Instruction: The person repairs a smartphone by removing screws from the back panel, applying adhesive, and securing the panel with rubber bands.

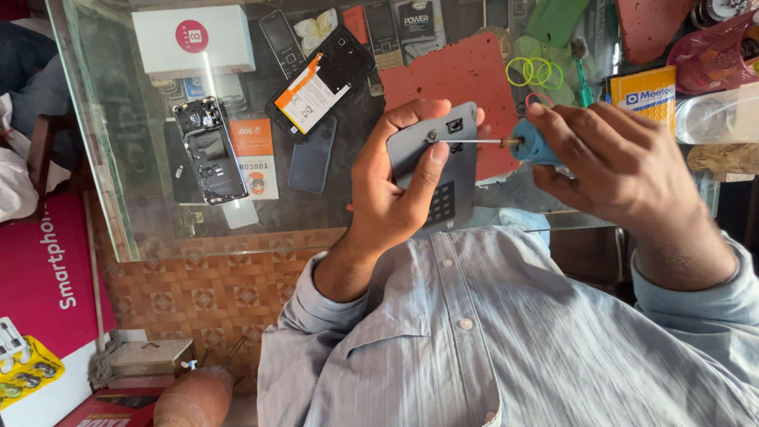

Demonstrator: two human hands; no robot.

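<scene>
The glass-topped counter (142, 213) carries a white cardboard box (194, 41) at far left, an opened smartphone with exposed battery (320, 81) and a stripped dark phone frame (209, 149) nearer. Above its near edge, the left hand (391, 190) is wrapped around a grey plastic phone back panel (443, 170). The right hand (609, 158) pinches a blue-handled thin screwdriver (526, 142), tip against that panel, beside a red foam mat (466, 79).

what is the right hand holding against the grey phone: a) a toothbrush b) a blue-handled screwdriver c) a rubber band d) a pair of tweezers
b: the right hand grips a blue-handled screwdriver whose thin metal shaft runs to a screw spot on the back of the grey phone, which the left hand holds above the glass counter.
</scene>
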